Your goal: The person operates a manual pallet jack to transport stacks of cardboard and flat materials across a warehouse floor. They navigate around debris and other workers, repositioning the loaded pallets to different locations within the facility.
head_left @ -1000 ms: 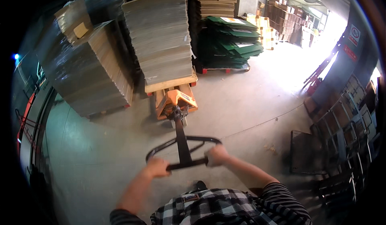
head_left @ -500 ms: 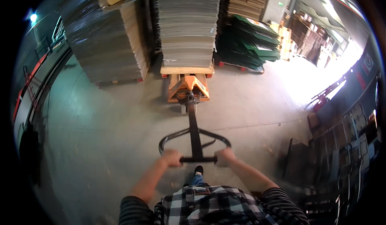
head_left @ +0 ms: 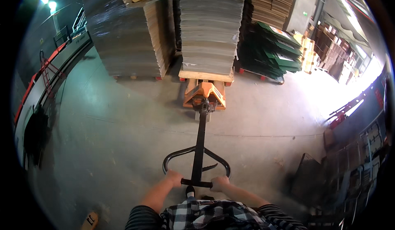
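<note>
My left hand (head_left: 174,178) is wrapped round the left end of the black handle (head_left: 199,156) of an orange pallet jack (head_left: 204,91). Round the right end of the same crossbar closes my right hand (head_left: 220,183). The looped handle slants toward my body, and a small lever shows inside its right half. Under a wooden pallet (head_left: 206,76) sits the jack's body, its forks hidden. A tall stack of flat cardboard sheets (head_left: 210,32) stands upright on that pallet.
Left of the load stands a film-wrapped cardboard stack (head_left: 127,41). On its right, dark green sheets (head_left: 273,53) lean on a low pallet. Metal racks (head_left: 354,164) and a dark panel (head_left: 305,174) line the right side; a long machine (head_left: 45,82) with red parts runs along the left.
The handle has come lower and nearer to my body, with both hands still gripping it. In the picture, the jack and surrounding stacks have shifted right and slightly down. An orange object appears at lower left.
</note>
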`<action>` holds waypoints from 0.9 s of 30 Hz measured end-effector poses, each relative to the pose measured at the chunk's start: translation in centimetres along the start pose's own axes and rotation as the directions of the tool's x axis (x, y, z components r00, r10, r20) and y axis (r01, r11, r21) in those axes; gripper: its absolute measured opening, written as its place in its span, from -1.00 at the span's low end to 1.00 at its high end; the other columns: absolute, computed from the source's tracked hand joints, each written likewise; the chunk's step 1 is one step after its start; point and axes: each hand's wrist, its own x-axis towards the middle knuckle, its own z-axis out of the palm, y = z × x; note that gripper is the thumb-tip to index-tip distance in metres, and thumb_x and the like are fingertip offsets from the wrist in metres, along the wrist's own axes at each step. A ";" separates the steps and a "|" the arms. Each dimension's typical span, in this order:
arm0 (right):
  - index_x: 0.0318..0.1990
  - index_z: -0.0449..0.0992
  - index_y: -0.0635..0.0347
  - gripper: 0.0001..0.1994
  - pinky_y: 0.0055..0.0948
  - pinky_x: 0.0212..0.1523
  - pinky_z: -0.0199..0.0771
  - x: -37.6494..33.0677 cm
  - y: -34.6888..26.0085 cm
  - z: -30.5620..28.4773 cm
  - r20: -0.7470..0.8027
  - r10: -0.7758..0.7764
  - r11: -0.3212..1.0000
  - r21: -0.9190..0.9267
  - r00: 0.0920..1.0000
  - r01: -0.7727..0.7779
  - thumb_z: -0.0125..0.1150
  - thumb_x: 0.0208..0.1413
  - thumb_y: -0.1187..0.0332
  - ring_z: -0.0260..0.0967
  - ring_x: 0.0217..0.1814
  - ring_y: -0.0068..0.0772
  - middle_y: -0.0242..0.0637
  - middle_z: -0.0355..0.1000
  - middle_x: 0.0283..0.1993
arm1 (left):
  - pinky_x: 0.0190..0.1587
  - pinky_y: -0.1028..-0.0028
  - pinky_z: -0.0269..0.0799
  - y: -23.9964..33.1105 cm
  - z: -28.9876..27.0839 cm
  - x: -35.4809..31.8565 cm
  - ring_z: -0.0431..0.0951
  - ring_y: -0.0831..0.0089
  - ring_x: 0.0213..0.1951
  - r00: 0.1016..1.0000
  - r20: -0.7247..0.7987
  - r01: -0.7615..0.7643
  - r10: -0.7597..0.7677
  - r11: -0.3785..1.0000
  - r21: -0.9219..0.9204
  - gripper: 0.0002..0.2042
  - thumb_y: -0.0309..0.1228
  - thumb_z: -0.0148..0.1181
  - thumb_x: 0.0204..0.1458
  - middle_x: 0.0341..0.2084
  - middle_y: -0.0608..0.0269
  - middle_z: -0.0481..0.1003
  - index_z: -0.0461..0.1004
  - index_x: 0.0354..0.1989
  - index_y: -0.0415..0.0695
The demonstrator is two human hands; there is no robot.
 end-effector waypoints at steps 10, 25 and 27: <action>-0.42 0.55 0.02 -0.68 -0.17 -0.34 0.44 -3.1 1.7 -16.5 -0.421 0.035 0.998 0.067 0.906 -0.007 0.27 -0.39 0.09 0.46 -0.36 -0.08 -0.14 0.48 -0.46 | -0.31 0.22 0.43 -2.9 -17.9 -1.9 0.55 0.15 -0.44 0.830 -0.523 -0.251 0.194 0.967 -0.040 -0.76 -0.19 0.27 -0.40 -0.58 0.13 0.53 0.56 -0.53 -0.01; -0.31 0.59 -0.07 -0.62 -0.22 -0.29 0.47 -3.7 -15.2 -10.3 -0.275 0.191 0.980 0.100 0.942 -0.170 0.25 -0.34 0.00 0.49 -0.32 -0.16 -0.25 0.52 -0.39 | -0.31 0.15 0.43 -11.2 -10.8 -13.1 0.55 0.08 -0.38 0.883 -0.431 -0.259 0.186 0.959 -0.117 -0.72 -0.17 0.25 -0.38 -0.54 0.08 0.53 0.56 -0.48 -0.06; -0.38 0.58 -0.05 -0.66 -0.23 -0.33 0.45 -2.8 -17.2 -14.2 -0.432 0.204 0.977 0.151 0.879 -0.152 0.27 -0.35 0.02 0.48 -0.35 -0.18 -0.26 0.52 -0.42 | -0.37 0.22 0.42 -15.1 -14.4 -12.5 0.55 0.12 -0.40 0.816 -0.541 -0.349 0.201 0.919 -0.184 -0.78 -0.20 0.24 -0.39 -0.54 0.12 0.53 0.55 -0.53 -0.01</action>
